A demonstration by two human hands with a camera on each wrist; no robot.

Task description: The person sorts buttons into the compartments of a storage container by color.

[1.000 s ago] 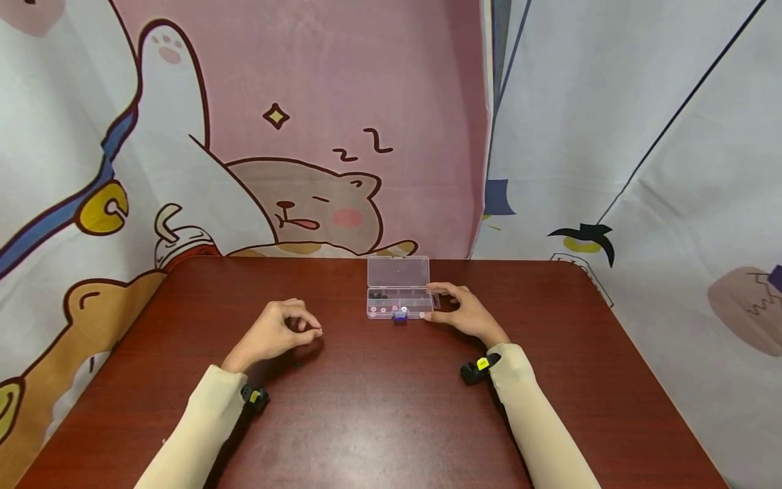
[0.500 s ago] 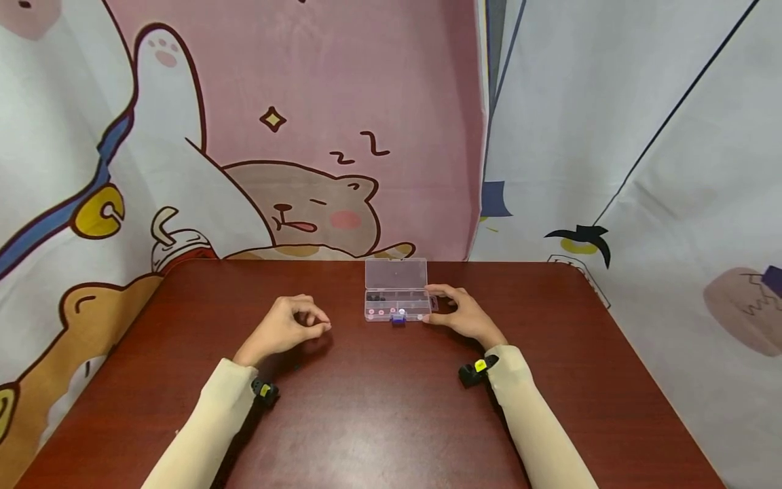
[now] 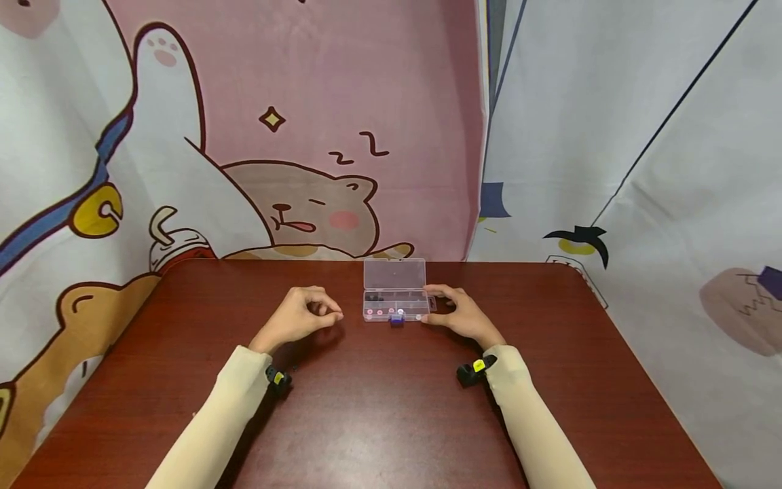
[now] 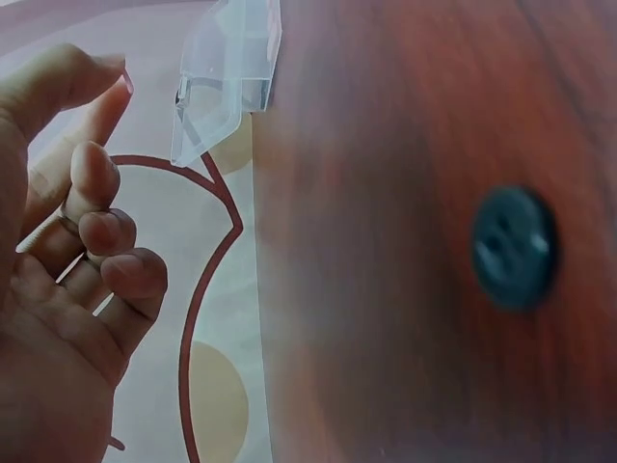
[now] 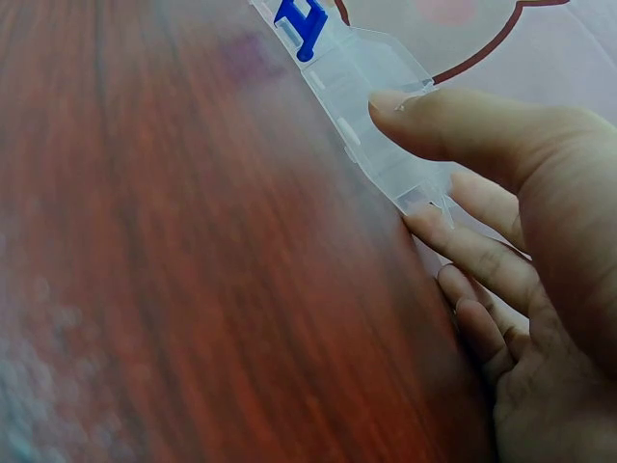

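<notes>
A clear plastic compartment box (image 3: 394, 305) stands near the table's far edge, its lid (image 3: 394, 274) raised behind it and a blue latch (image 3: 397, 320) at its front. Dark pieces sit in a back compartment; pink and white buttons (image 3: 380, 312) lie along the front row. My right hand (image 3: 466, 316) grips the box's right end, thumb in front and fingers behind. To the box's left, my left hand (image 3: 301, 316) pinches a small pinkish piece (image 4: 129, 83) between thumb and forefinger, mostly hidden. A dark button (image 4: 516, 249) lies on the table beneath the left wrist.
The brown table (image 3: 391, 421) reaches back to a cartoon-printed cloth (image 3: 342, 81). White printed cloth (image 3: 647, 149) hangs at the right. Black wrist cameras (image 3: 473, 372) are strapped at both sleeves.
My left hand has moved to the right and slightly away from me, closer to the box, still pinching. The right hand stays at the box's right end.
</notes>
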